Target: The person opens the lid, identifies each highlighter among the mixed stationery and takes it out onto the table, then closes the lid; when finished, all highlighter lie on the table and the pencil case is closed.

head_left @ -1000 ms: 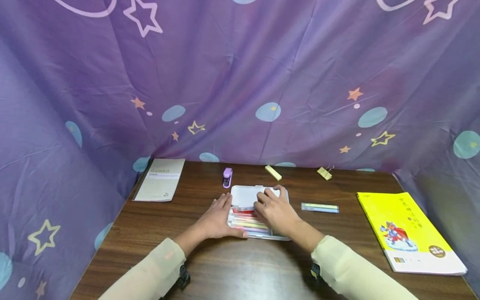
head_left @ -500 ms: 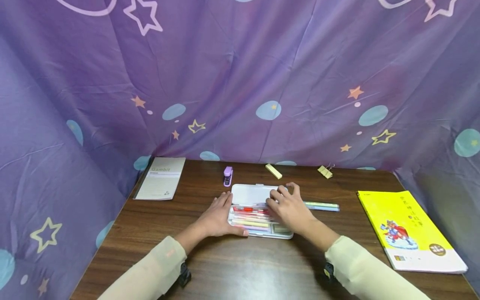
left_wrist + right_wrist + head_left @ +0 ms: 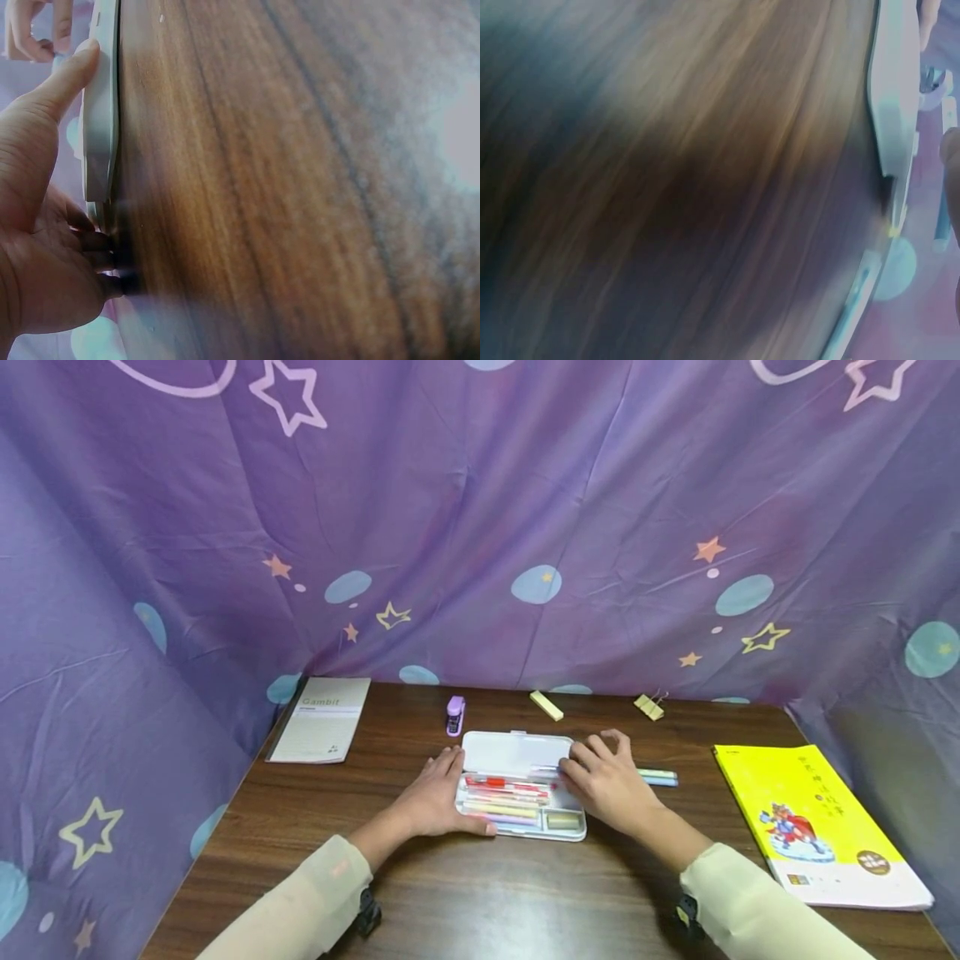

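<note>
Purple star-printed cloth [image 3: 457, 535] hangs behind the far edge of the counter [image 3: 480, 902]. Midway between its left and right edges sits the opened case [image 3: 517, 750], left hand [image 3: 433, 802] straight-fingered against it, right hand [image 3: 613, 787] pinching a pen [image 3: 943, 221] above it.

Room opens between notebook [image 3: 321, 720] and stapler [image 3: 455, 716]; pencil case [image 3: 495, 752] blocks the centre

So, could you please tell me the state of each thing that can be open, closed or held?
Pencil case: open.
Lid: folded back.
Notebook: closed.
Yellow book: closed.
Stapler: upright; too small to tell whether shut.
Clip: clamping nothing visible.
Pen: held by the right hand.
Left hand: resting against the pencil case, fingers extended.
Right hand: fingers bent, holding the pen.
</note>
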`<state>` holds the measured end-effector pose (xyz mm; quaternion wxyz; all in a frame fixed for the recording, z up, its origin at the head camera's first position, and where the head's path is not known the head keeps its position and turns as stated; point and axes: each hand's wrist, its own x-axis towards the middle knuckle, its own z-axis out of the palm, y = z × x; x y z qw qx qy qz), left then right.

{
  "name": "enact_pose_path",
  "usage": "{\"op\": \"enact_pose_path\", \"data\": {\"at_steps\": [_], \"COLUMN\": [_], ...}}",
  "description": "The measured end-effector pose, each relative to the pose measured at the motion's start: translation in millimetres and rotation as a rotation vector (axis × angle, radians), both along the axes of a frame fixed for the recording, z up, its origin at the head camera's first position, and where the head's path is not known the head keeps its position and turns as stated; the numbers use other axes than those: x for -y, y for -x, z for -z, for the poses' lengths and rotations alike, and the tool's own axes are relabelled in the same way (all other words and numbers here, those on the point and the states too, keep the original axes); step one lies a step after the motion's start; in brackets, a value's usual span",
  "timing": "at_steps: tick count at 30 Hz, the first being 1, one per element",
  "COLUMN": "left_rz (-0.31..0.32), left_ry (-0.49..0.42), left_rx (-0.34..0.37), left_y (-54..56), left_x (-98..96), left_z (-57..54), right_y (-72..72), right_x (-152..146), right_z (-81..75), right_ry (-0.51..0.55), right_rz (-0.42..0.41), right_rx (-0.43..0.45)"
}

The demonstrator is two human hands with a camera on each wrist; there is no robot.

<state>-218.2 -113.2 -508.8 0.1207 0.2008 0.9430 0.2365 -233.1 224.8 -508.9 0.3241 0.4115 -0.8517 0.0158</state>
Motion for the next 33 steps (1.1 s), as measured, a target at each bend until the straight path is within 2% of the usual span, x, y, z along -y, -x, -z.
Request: {"op": "enact_pose_path", "data": {"at_steps": [18, 28, 33], "left_rz": [-0.012, -0.018, -0.021], "left_ry": [0.004, -0.011, -0.013], "left_rx": [0.009, 0.017, 0.014], "left_y": [-0.7, -1.7, -1.1], "left_x": [-0.9, -0.6, -0.5], "left_z": [-0.3, -0.7, -0.7], "right_y": [-8.7, -13.4, -16.3], "right_x": [-58.4, -85.0, -93.5], "right_z": [10.1, 20.9, 21.1], "right_ry": [-0.037, -0.037, -0.030], "right_rz": [0.085, 0.119, 0.119], "right_rx": [0.034, 0.006, 0.016]}}
